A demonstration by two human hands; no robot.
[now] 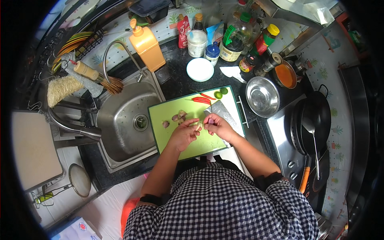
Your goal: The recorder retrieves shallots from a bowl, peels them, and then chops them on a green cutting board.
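My left hand (184,134) pinches a pale garlic clove (199,126) between thumb and fingers, over the green cutting board (168,144). Close beside it, my right hand (218,127) holds a piece of purple garlic or its skin (211,121). Several unpeeled garlic cloves (175,118) lie on the board beyond my left hand. Red chilies (201,100) and small green citrus fruits (218,95) rest near the board's far edge. A broad cleaver blade (223,114) lies flat on the board, partly under my right hand and forearm; its handle is not plainly visible.
A steel sink (129,102) with a curved faucet (75,126) lies left. Beyond the board stand a white bowl (200,69), an orange pump bottle (147,46) and several jars. A metal bowl (262,96) stands right, near the stove (285,144) with a black wok (319,120) and spatula (315,150).
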